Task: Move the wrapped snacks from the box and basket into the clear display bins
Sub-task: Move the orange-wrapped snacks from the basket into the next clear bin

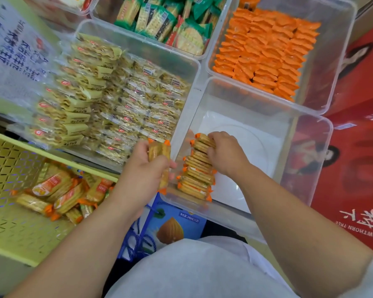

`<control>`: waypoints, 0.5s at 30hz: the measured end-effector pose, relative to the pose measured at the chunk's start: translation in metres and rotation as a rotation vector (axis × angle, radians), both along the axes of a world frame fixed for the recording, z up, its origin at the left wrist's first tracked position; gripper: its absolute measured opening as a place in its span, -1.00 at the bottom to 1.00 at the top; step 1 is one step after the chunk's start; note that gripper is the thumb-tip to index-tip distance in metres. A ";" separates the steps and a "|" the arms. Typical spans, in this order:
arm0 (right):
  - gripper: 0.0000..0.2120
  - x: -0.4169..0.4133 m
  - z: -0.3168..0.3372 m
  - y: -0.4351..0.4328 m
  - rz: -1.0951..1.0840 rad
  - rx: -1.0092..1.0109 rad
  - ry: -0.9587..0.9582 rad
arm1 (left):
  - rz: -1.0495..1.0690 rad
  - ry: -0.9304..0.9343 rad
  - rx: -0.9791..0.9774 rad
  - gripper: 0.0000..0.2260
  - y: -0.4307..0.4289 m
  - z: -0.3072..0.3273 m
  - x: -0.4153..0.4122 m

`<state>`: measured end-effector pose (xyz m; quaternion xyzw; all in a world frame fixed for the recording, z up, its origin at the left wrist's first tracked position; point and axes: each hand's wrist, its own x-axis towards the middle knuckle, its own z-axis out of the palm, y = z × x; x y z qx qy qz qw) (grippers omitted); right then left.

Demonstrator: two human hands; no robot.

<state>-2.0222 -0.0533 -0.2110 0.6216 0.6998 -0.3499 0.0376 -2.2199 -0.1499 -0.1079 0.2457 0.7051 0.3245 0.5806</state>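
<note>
My left hand [143, 171] grips a few orange-ended cracker packs [159, 150] just outside the left wall of a clear bin [306, 168]. Inside that bin, along its left wall, stands a row of the same packs [195, 179]. My right hand [224, 153] is down in the bin, with its fingers curled over the far packs of the row. A yellow-green perforated basket [11, 168] at the left holds several more loose cracker packs [60, 194].
A clear bin of yellow-wrapped crackers [116, 91] sits beyond the basket, a bin of green-wrapped crackers [170, 20] behind it and a bin of orange packets [265, 52] at the back right. Red cartons [357, 147] stand at the right, a blue carton [172, 224] below the bin.
</note>
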 end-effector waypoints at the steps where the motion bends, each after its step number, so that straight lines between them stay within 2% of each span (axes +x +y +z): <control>1: -0.60 0.003 0.000 -0.003 0.004 -0.001 0.011 | -0.008 0.002 0.009 -0.69 0.003 0.002 0.000; 3: -0.51 0.009 -0.001 -0.008 -0.021 -0.009 -0.004 | -0.051 0.011 0.037 -0.73 0.013 0.009 0.003; 6: -0.51 0.015 -0.006 -0.014 -0.061 -0.047 -0.006 | -0.248 0.123 0.137 -0.86 0.039 0.015 0.012; 10: -0.55 0.018 -0.012 -0.018 -0.086 -0.042 0.077 | -0.577 0.394 0.366 -0.84 0.084 0.002 0.038; 12: -0.57 0.020 -0.014 -0.022 -0.115 -0.019 0.113 | -0.791 0.598 0.397 -0.79 0.106 -0.013 0.056; 15: -0.57 0.025 -0.018 -0.026 -0.176 -0.021 0.151 | -1.022 0.805 0.360 -0.75 0.132 -0.036 0.084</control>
